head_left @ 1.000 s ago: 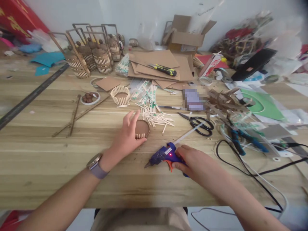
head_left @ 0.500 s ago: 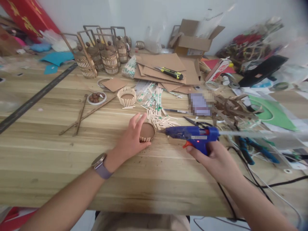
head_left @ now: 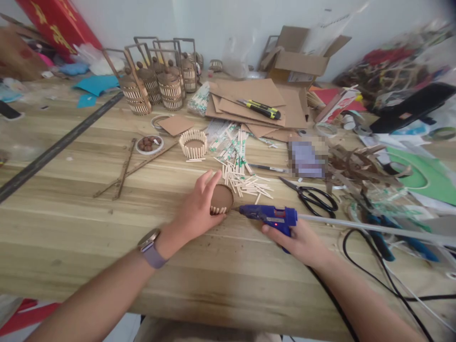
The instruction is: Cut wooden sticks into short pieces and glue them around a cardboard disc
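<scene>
My left hand, wearing a watch, curls its thumb and fingers around the left side of a round brown cardboard base. Short wooden sticks stand in a row along the base's near edge. In my right hand is a blue hot glue gun with a lit red light and a long clear glue stick out the back. Its nozzle points left, at the base's right rim; I cannot tell whether it touches. Loose cut sticks lie scattered just behind.
A ring of upright sticks on a base and a bowl of brown balls stand farther back. Black scissors and a black cable lie right. Behind are lidded stick baskets, cardboard sheets and a utility knife.
My right hand has brought the glue gun left and down, its nozzle now close to the base's rim. The scissors show more fully. My left hand keeps its hold; the view has shifted slightly.
</scene>
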The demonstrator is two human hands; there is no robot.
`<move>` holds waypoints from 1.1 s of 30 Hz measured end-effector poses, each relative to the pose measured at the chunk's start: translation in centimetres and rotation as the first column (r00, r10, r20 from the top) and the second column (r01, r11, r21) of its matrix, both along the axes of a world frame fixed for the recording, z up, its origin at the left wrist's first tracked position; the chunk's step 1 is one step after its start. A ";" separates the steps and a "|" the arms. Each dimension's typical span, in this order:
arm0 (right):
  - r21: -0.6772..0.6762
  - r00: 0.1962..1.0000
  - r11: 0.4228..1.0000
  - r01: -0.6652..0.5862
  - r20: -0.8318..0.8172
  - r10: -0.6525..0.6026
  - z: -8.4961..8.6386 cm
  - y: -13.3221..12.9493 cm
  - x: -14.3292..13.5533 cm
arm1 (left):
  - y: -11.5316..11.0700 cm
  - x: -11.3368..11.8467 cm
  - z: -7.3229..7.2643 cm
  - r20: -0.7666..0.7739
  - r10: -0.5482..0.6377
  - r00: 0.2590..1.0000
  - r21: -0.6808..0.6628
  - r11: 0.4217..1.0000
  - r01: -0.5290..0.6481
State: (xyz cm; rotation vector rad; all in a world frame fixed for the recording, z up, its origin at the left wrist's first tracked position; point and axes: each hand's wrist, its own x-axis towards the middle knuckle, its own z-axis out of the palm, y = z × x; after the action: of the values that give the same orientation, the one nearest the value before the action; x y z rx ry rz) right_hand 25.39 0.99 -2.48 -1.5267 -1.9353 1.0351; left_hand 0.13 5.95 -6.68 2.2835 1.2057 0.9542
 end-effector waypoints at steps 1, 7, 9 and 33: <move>0.005 1.000 1.000 -0.007 0.012 0.007 0.1 -0.1 -0.1 | 0.0 0.0 0.0 -0.002 0.004 1.000 0.002 1.000 -0.004; 0.055 0.994 0.997 -0.049 0.097 0.043 0.0 -0.4 -0.6 | 0.0 0.0 0.1 0.000 0.001 1.000 0.001 1.000 -0.001; 0.059 0.993 0.997 -0.057 0.107 0.050 -0.1 -0.5 -0.7 | -0.1 0.0 0.1 0.001 0.003 1.000 -0.002 1.000 -0.003; 0.083 0.984 0.996 -0.040 0.176 0.025 -0.9 -0.8 -0.9 | 0.1 -0.1 -0.1 0.009 -0.012 1.000 0.011 1.000 0.012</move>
State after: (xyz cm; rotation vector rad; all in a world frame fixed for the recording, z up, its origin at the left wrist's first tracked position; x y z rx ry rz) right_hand 24.51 0.22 -3.39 -1.5891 -2.1010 0.8430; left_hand 0.06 6.08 -6.77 2.2904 1.1848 0.9682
